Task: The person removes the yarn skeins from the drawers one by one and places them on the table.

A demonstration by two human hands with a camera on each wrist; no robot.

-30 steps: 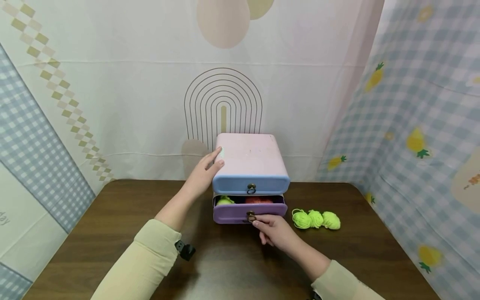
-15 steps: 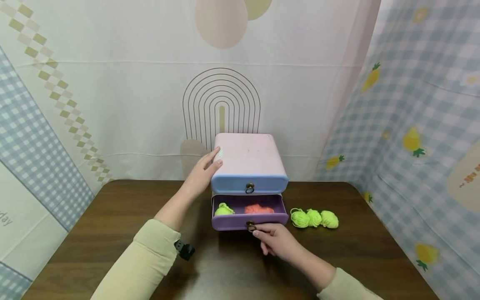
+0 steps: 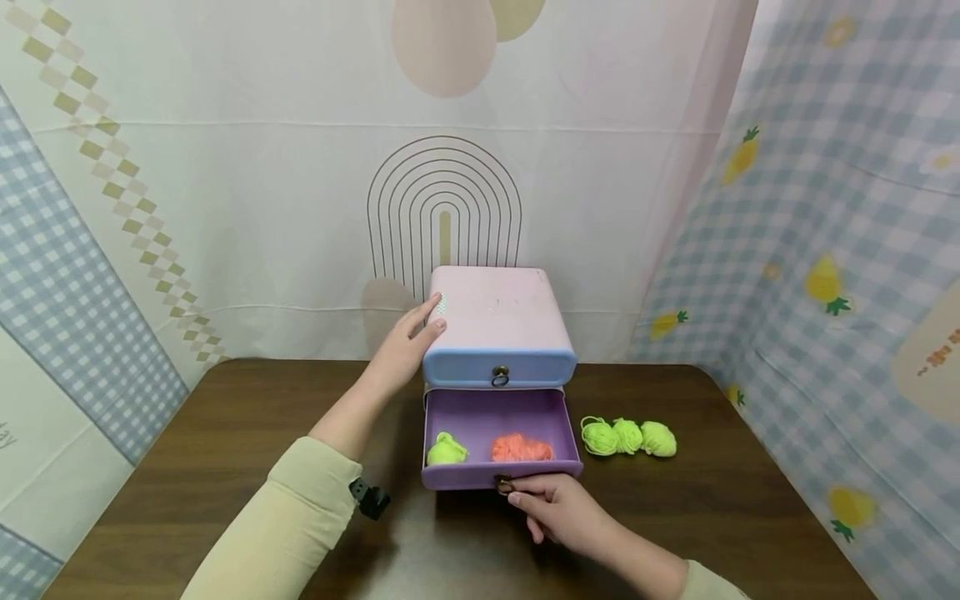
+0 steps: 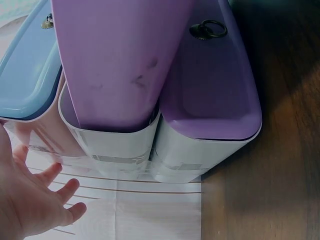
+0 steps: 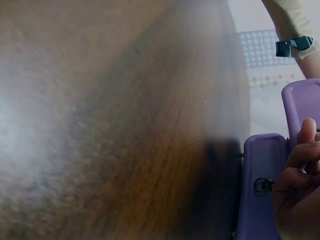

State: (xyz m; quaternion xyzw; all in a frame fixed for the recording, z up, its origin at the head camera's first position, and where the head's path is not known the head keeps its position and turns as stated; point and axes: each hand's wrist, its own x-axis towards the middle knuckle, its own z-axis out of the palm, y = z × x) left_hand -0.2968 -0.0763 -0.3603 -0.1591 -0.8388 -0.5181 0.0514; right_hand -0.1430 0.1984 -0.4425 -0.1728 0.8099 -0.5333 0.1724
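A small chest of drawers with a pink top and a blue top drawer stands in the middle of the table. My left hand rests on its upper left edge, fingers spread. Below the blue drawer, a purple drawer is pulled well out. My right hand pinches the ring pull on its front between thumb and finger. Inside that drawer lie a lime-green ball of yarn on the left and an orange bundle of yarn on the right.
Lime-green yarn balls lie in a row on the brown table, right of the chest. In the left wrist view, another purple drawer sits closed at the bottom. A printed cloth hangs behind.
The purple drawer has slid out toward me, drawn by my right hand on its ring, and the green and orange yarn inside has come into fuller view. My left hand has stayed on the chest.
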